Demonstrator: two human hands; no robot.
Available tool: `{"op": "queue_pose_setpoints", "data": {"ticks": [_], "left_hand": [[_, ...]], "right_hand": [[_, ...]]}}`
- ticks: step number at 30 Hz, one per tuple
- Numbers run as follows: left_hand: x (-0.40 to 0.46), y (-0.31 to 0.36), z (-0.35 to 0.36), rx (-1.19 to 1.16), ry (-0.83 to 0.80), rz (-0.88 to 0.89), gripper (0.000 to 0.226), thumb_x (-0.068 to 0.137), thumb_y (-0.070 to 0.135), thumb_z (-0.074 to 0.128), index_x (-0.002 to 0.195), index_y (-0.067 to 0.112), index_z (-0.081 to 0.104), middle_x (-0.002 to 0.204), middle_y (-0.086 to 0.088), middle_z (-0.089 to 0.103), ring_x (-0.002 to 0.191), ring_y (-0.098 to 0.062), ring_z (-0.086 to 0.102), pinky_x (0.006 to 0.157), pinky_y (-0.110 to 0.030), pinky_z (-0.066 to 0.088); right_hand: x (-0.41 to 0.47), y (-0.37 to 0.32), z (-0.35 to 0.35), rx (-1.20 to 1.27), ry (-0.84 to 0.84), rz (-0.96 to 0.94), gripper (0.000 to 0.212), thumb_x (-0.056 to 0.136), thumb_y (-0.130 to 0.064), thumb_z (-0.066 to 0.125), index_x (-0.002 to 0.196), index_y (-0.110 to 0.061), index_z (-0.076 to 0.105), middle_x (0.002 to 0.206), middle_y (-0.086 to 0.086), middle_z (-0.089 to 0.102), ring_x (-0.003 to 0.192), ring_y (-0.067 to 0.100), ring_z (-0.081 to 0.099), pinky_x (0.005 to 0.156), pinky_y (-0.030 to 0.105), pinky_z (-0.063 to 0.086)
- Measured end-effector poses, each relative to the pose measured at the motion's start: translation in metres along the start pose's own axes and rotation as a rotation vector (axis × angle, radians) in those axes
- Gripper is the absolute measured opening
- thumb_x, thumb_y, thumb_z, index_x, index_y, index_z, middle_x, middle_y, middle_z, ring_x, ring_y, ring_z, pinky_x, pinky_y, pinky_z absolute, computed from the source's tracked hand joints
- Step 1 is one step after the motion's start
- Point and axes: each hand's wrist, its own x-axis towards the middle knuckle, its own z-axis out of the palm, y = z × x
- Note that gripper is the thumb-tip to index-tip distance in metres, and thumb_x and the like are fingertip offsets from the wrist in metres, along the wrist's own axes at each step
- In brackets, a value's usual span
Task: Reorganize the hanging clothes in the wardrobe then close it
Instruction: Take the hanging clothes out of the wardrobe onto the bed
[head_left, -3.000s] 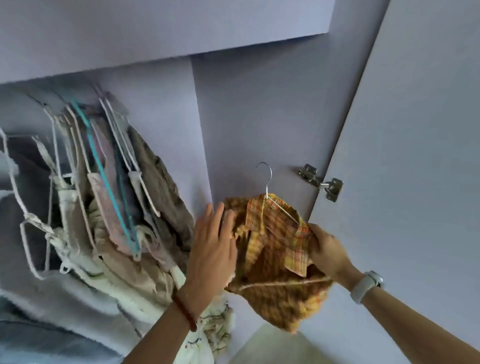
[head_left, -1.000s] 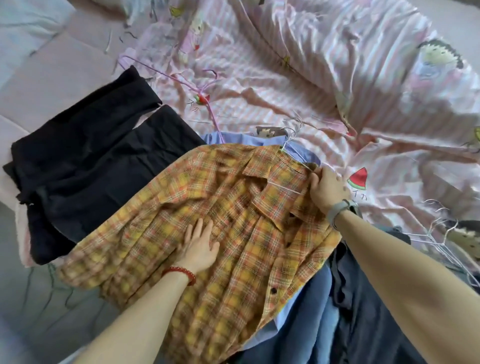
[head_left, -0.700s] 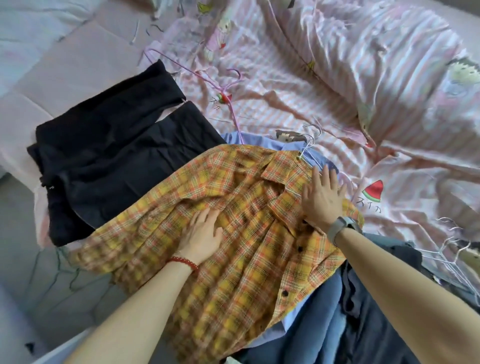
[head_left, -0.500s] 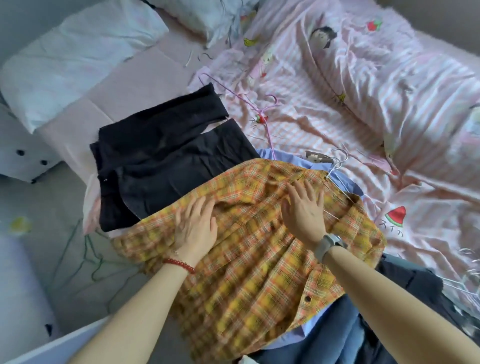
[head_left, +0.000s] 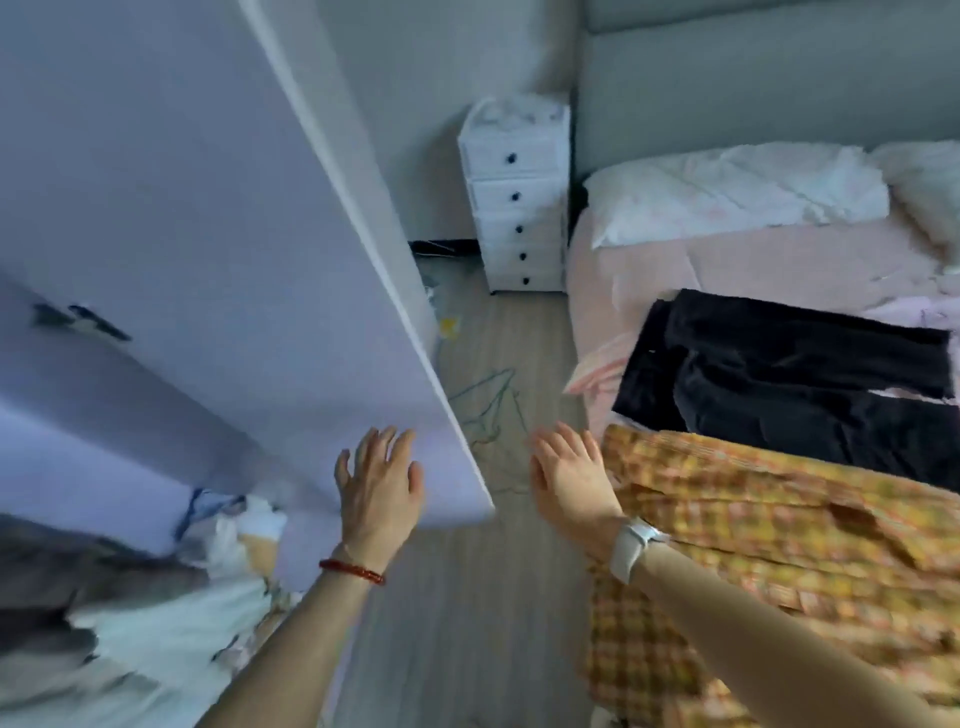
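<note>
The yellow-orange plaid shirt (head_left: 769, 561) lies spread on the bed at the right, beside black garments (head_left: 789, 384). The pale lilac wardrobe door (head_left: 218, 249) stands open on the left, its hinge (head_left: 78, 319) visible. My left hand (head_left: 376, 486) is in front of the door's lower corner with fingers spread, holding nothing. My right hand (head_left: 569, 478) hovers over the floor beside the shirt's edge, fingers straight and empty. Hanging clothes (head_left: 130, 613), white and grey, show blurred at the lower left.
A white drawer unit (head_left: 514, 202) stands by the wall between door and bed. White pillows (head_left: 737, 197) lie on the pink bed sheet (head_left: 649, 275). Green wire hangers (head_left: 491, 410) are scattered on the wooden floor.
Both hands have lifted off the plaid shirt, which stays on the bed. The view has swung left from the bed to the wardrobe door.
</note>
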Motion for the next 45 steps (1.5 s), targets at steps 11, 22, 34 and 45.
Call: {"op": "queue_pose_setpoints", "data": {"ticks": [11,22,34,45], "left_hand": [[-0.148,-0.283,-0.155,0.211,0.484,-0.611,0.042,0.082,0.026,0.035,0.106,0.009,0.065,0.115,-0.013,0.061,0.112,-0.027,0.047,0.089,-0.048,0.038],[-0.184,-0.391,-0.234,0.369,0.639,-0.889,0.051,0.085,0.033,0.029,0.121,0.012,0.059,0.129,-0.010,0.056,0.123,-0.028,0.047,0.093,-0.047,0.036],[-0.158,-0.434,-0.206,0.199,0.556,-1.036,0.055,0.092,0.036,0.022,0.140,0.015,0.039,0.148,0.001,0.034,0.133,-0.020,0.036,0.096,-0.048,0.039],[-0.158,-0.443,-0.194,0.214,0.624,-1.031,0.054,0.094,0.037,0.016,0.144,0.021,0.028,0.152,0.004,0.025,0.136,-0.010,0.017,0.103,-0.037,0.023]], "right_hand": [[0.056,-0.333,0.075,0.169,-0.172,-0.641,0.053,0.083,-0.031,0.026,0.112,-0.007,0.063,0.114,0.011,0.064,0.110,0.033,0.058,0.092,0.049,0.043],[0.086,-0.604,0.096,0.713,-0.584,-0.798,0.032,0.096,-0.009,0.037,0.122,-0.004,0.056,0.123,0.011,0.058,0.114,0.027,0.052,0.092,0.016,0.033],[0.138,-0.730,0.109,0.905,-1.123,-0.336,0.023,0.093,-0.011,0.045,0.070,-0.016,0.044,0.060,0.001,0.035,0.047,0.011,0.029,0.041,0.015,0.024],[0.172,-0.719,0.119,0.761,-0.460,-0.738,0.032,0.086,0.007,0.033,0.105,0.004,0.058,0.104,0.014,0.059,0.094,0.025,0.050,0.082,0.025,0.039]]}}
